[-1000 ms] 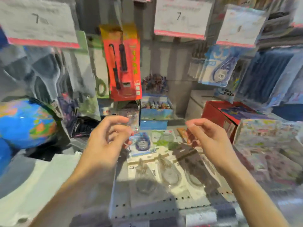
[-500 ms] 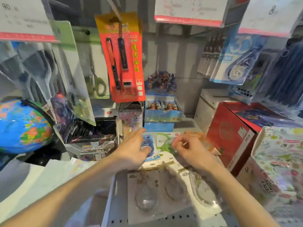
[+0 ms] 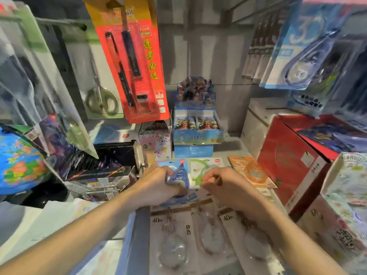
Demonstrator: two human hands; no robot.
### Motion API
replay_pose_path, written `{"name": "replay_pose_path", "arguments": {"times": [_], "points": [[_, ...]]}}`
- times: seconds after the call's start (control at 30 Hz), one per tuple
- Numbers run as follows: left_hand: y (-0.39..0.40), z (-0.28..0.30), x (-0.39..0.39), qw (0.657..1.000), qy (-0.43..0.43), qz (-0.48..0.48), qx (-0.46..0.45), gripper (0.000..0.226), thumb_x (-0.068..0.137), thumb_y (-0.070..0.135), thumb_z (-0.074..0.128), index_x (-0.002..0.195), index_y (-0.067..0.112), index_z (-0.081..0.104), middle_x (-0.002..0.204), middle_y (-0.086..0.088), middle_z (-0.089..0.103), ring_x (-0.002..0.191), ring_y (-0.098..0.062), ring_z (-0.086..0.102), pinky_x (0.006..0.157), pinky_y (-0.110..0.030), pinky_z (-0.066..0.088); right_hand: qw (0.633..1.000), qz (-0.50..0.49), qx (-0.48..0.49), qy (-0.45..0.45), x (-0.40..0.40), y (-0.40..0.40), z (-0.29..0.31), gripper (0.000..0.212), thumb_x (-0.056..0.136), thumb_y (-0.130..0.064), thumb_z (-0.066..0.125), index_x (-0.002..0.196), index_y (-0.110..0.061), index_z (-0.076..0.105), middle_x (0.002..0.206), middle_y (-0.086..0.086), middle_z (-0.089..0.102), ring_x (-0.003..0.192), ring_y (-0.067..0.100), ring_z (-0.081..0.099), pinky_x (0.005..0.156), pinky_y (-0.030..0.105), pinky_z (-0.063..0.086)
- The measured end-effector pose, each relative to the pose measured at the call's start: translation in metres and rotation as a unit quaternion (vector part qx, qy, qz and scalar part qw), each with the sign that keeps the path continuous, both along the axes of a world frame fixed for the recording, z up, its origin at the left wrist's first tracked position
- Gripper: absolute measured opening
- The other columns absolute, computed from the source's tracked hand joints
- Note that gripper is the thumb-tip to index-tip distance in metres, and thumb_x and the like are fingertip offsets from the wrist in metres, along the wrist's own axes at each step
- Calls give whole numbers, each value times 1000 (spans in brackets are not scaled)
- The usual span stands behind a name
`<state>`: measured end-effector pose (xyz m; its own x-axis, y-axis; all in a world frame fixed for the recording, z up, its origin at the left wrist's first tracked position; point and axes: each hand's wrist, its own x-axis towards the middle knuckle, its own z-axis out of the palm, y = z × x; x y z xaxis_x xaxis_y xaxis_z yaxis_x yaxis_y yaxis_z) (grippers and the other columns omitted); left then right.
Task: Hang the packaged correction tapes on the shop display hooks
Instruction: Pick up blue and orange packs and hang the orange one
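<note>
Head view, looking down at a shop shelf.

Left hand: down on the blue correction tape pack, fingers curled over its left edge, thumb at the lower part. Grip = grasping the pack. The pack lies on the shelf, tilted a little, its lower corner over the packs nearer the camera.

Right hand: fingers bent, tips at the lower edge of the green correction tape pack, just right of the blue one. Looks like a pinch on the pack, but the contact is partly hidden by the fingers, so grip state: cannot tell for sure.

Orange correction tape pack: flat on the shelf, right of the green one, near the right hand, not touched.

Clear tape packs: three in a row, flat on the shelf under and between the forearms, marked "40m".

Hanging stock, upper right: blue-carded correction tape on a display hook, well apart from both hands.

Other items: red pen set card hanging at centre-left, w/ packaged scissors behind it; globe at far left; card box at the shelf back; red carton at right, beside the orange pack.
</note>
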<state>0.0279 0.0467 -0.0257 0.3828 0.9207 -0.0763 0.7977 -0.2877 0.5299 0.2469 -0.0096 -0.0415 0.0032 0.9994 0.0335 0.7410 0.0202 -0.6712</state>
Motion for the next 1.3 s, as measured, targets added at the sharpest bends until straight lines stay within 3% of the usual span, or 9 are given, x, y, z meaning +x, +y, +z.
{"name": "replay_pose_path", "arguments": {"times": [0.13,0.33,0.43,0.5,0.67,0.8,0.97,1.1,1.3], "points": [[-1,-3,-7,998,-3,-3,-64,55,73,61,79,113,45,45,127,12,29,128,-8,32,102,-24,28,999,20,-31,7,-14,8,7,25,87,-19,53,70,-1,54,68,3,44,66,11,35,62,34,31],[-8,-2,-8,990,-124,-10,-63,44,68,43,83,102,48,54,109,26,53,83,25,54,65,0,40,998,9,-34,48,-23,17,4,38,92,-24,58,64,-2,43,60,-5,34,51,7,26,54,32,27],[-10,-8,-10,987,-154,6,-42,59,76,32,87,128,38,58,128,12,48,119,3,48,94,-8,35,991,-46,-30,122,-23,24,-2,34,90,-28,70,87,5,62,66,-4,50,46,4,39,47,20,35],[-15,-8,-11,982,-184,23,-17,66,77,29,89,134,35,55,133,11,44,128,-6,46,103,-15,34,979,-76,-45,184,-23,28,-5,23,88,-30,76,100,-13,67,61,-16,58,42,-5,48,44,11,40],[-18,-1,-8,947,-313,46,-51,94,76,6,88,146,37,34,121,14,61,88,8,70,69,-7,51,938,-79,-27,337,-21,27,1,28,90,-18,79,112,-9,65,67,-8,73,55,5,60,54,20,50],[-12,2,-4,915,-385,80,-93,76,79,5,85,133,36,43,107,8,73,79,6,74,56,-9,53,917,-77,4,392,-18,20,13,26,92,-16,77,115,-9,66,88,17,79,73,18,67,59,28,53],[-4,6,9,908,-396,39,-132,61,83,9,83,122,43,50,96,16,81,76,-3,78,55,-14,55,950,-85,47,296,2,6,19,17,97,-18,71,113,-14,70,76,-4,75,69,5,67,63,20,54],[-2,4,24,910,-388,6,-148,60,85,11,83,119,47,49,104,12,81,93,-9,79,77,-28,60,974,-167,115,99,31,-10,18,12,99,-23,67,107,-20,75,90,-3,73,71,-3,61,65,9,46],[5,-1,47,913,-377,-2,-153,57,75,26,85,112,49,49,100,18,81,89,-5,78,77,-28,56,960,-245,19,-136,58,-20,2,35,96,-36,63,121,-12,67,124,14,65,115,34,57,98,39,46]]}}
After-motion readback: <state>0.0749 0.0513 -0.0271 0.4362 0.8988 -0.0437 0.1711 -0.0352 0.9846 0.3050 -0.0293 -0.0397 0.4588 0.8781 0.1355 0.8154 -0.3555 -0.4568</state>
